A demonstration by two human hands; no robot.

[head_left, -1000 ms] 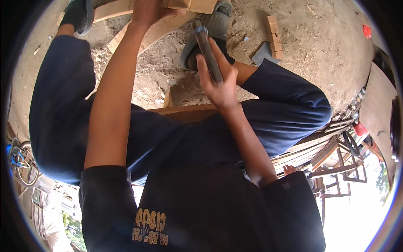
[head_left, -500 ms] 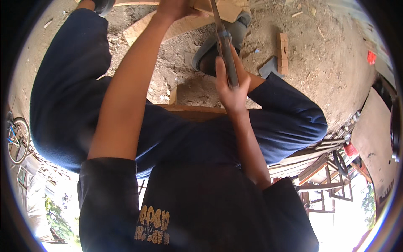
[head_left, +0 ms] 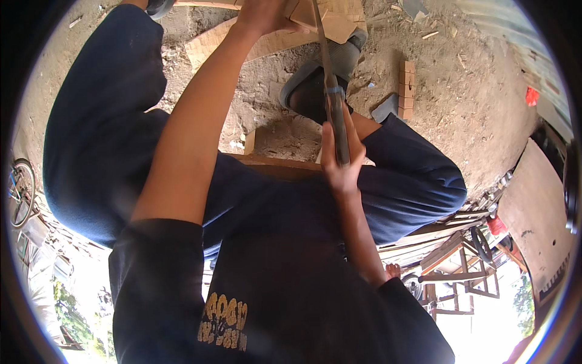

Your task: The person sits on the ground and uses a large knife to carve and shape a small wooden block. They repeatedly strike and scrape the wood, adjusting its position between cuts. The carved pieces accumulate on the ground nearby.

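Note:
My right hand is closed round the dark handle of a long, thin-bladed tool that looks like a handsaw, seen nearly edge-on. Its blade runs up and away to the top of the view, across a pale wooden piece. At the upper edge, my left hand bears on that wood beside the blade, with part of its fingers cut off by the frame. Under it lies a larger curved wooden board. A sandalled foot sits just below the wood.
On the dirt floor to the right lie a notched wooden block and a grey flat piece. A wooden plank is partly under my legs. Behind are a bicycle, a wooden frame and a leaning panel.
My right hand has drawn the handsaw back toward my body, so more blade shows. My left hand stays on the wood; the whole view has shifted slightly.

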